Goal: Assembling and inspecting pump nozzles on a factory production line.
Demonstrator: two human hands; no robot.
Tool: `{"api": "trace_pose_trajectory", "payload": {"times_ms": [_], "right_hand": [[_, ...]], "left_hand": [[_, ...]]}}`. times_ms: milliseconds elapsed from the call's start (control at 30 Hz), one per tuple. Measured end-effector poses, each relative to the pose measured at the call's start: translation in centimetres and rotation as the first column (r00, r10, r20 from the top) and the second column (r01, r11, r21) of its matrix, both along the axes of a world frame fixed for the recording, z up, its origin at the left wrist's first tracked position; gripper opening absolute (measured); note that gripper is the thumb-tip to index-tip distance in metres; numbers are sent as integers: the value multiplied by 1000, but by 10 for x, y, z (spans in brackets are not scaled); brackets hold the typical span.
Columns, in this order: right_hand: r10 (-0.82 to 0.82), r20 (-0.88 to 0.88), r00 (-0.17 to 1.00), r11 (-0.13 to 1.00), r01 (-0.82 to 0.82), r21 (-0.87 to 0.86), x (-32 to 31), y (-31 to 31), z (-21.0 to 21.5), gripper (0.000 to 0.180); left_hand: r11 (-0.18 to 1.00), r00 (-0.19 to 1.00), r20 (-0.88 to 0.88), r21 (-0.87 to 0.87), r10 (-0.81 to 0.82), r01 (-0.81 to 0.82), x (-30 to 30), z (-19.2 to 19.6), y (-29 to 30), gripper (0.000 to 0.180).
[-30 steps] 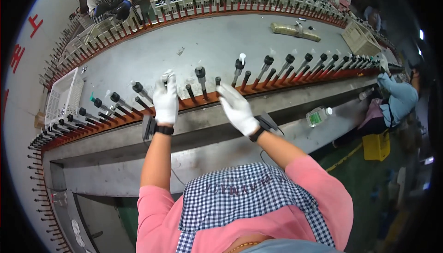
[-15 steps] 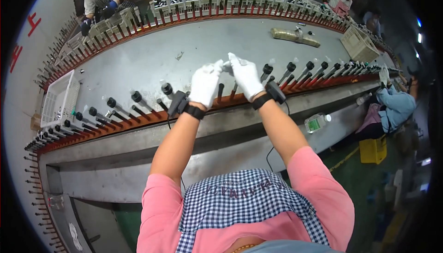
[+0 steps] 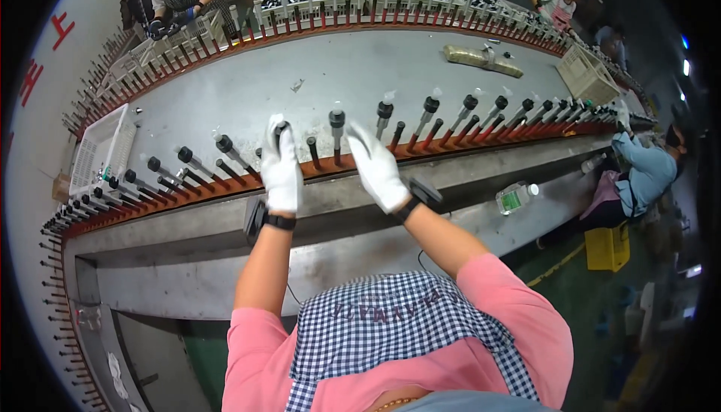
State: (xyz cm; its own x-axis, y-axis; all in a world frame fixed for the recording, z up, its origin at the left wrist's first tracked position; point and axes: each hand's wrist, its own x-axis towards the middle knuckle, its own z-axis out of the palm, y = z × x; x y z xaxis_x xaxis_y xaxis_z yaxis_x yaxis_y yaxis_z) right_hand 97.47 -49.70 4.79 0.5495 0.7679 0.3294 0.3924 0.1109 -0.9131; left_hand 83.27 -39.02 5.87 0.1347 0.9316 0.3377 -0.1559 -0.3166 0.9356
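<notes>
My left hand (image 3: 281,164), in a white glove, closes round the upper part of a black-capped post (image 3: 282,128) in the near row. My right hand (image 3: 375,168), also white-gloved, is held with its fingers stretched out and the thumb a little apart. It is beside another upright post with a black cap (image 3: 337,119) and a pale tip; I see nothing in its grasp. Between my hands, a shorter dark rod (image 3: 313,153) stands on the red-brown rail (image 3: 353,158). Dark straps with box-shaped devices sit on both wrists.
Similar posts line the near rail and the far edge of the grey table (image 3: 360,63). White crates (image 3: 101,149) stand at left and right (image 3: 586,74). A wrapped bundle (image 3: 483,60) lies near the far edge, a clear bottle (image 3: 517,199) on the ledge. Several co-workers surround the table.
My hands, formerly together above the rail, have separated. The left moved left to a black-capped post; the right came down and slightly left, its fingers now stretched out.
</notes>
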Motion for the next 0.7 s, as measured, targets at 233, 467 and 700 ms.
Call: {"api": "trace_pose_trajectory", "payload": {"times_ms": [233,467,700], "right_hand": [[-319,36,947,927,304,219,104,-51,13,49],[-101,-229,968,995,100,-15,156,17,37,35],[-71,-173,982,997,70,-8,155,21,43,36]], "left_hand": [[965,909,-393,151,-138,212,3,-20,-71,37],[960,933,-229,-34,-277,277,160,26,-39,31],[979,952,-230,-20,-202,203,168,28,-15,38]]}}
